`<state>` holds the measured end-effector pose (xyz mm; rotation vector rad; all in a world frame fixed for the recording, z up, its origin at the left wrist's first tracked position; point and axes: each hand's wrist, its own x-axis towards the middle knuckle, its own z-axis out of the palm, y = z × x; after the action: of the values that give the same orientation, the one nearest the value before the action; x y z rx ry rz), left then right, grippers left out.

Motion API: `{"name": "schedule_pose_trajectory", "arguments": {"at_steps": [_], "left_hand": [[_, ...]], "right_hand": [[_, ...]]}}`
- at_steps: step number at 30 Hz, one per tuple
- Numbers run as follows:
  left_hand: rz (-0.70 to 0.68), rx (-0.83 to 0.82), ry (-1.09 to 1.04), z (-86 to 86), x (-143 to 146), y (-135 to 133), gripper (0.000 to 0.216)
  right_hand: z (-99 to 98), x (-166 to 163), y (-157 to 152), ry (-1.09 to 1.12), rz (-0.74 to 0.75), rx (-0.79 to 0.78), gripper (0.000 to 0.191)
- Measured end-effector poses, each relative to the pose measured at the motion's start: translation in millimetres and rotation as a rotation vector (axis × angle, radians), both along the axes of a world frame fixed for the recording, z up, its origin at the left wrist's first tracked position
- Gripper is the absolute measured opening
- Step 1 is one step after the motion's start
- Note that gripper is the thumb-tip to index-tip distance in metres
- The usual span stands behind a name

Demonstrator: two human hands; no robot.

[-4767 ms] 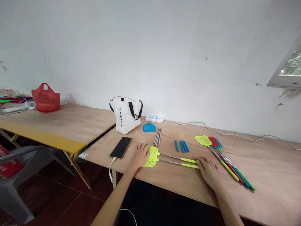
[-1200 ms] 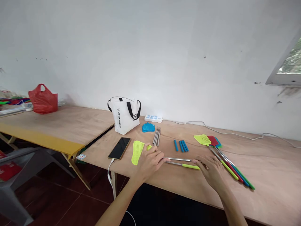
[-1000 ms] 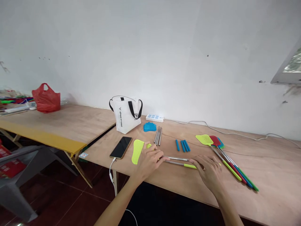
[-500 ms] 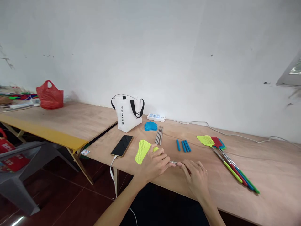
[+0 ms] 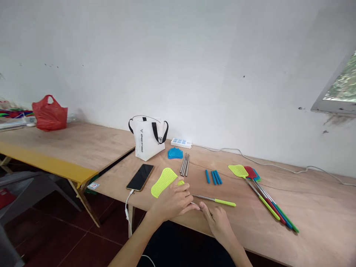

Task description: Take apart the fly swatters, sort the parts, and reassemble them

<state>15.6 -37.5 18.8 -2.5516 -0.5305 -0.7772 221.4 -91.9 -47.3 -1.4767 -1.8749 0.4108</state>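
Note:
My left hand (image 5: 175, 200) is closed, its fingers pinching a thin metal rod (image 5: 196, 203) at the table's front edge. On the same rod, my right hand (image 5: 218, 220) is closed with the thumb on top; most of the rod is hidden by the fingers. Just behind them lies a metal telescopic rod with a yellow-green handle (image 5: 224, 202). A perforated yellow-green fly swatter head (image 5: 164, 181) rests left of my left hand, which covers part of the yellow-green material there. Blue handle grips (image 5: 216, 177) and bare metal rods (image 5: 184, 165) lie farther back.
Several fly swatters (image 5: 267, 200) lie at the right. Blue swatter heads (image 5: 175, 153) sit near a white bag (image 5: 148, 139) and a power strip (image 5: 181, 142). A phone (image 5: 140, 177) with a cable lies at the left. A second table (image 5: 91, 144) bears a red bag (image 5: 50, 114).
My right hand has shifted down and toward me, uncovering the rod with the yellow-green handle. My left hand still pinches the metal rod. The camera view has turned slightly right.

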Motion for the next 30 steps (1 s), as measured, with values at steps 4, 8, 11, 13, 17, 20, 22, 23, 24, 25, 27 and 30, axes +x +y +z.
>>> {"name": "schedule_pose_trajectory", "arguments": {"at_steps": [4, 8, 11, 13, 17, 20, 22, 23, 24, 25, 27, 30], "left_hand": [[-0.007, -0.162, 0.017, -3.1, -3, 6, 0.057], [0.057, -0.307, -0.013, -5.9, -1, 13, 0.060], [0.080, -0.342, -0.021, -9.5, 2, 18, 0.058], [0.092, -0.350, -0.032, -11.0, 1, 20, 0.056], [0.125, -0.336, -0.101, -7.7, -9, 26, 0.055], [0.131, -0.317, -0.129, -1.4, -19, 30, 0.054], [0.128, -0.300, -0.123, 1.9, -25, 31, 0.054], [0.131, -0.292, -0.122, 2.9, -27, 32, 0.054], [0.136, -0.285, -0.123, 3.5, -29, 32, 0.053], [0.142, -0.282, -0.125, 3.9, -32, 34, 0.053], [0.148, -0.284, -0.127, 3.8, -37, 36, 0.052], [0.164, -0.304, -0.112, 3.3, -42, 38, 0.053]], "right_hand": [[0.4, 0, -2, 0.000, 0.096, -0.210, 0.070], [1.9, 6, 0, -0.134, 0.011, 0.022, 0.071], [4.6, 14, 3, -0.228, -0.061, 0.229, 0.063], [7.1, 23, 4, -0.291, -0.085, 0.351, 0.059], [12.1, 57, 11, -0.373, -0.134, 0.478, 0.053], [14.2, 93, 18, -0.419, -0.176, 0.545, 0.047], [12.6, 118, 21, -0.442, -0.214, 0.576, 0.046], [10.5, 130, 22, -0.451, -0.240, 0.586, 0.046], [7.3, 142, 23, -0.459, -0.262, 0.588, 0.047], [3.3, 155, 22, -0.467, -0.287, 0.580, 0.047], [-6.1, 178, 20, -0.470, -0.314, 0.532, 0.048], [-18.0, 206, 18, -0.370, -0.326, 0.419, 0.050]]}}
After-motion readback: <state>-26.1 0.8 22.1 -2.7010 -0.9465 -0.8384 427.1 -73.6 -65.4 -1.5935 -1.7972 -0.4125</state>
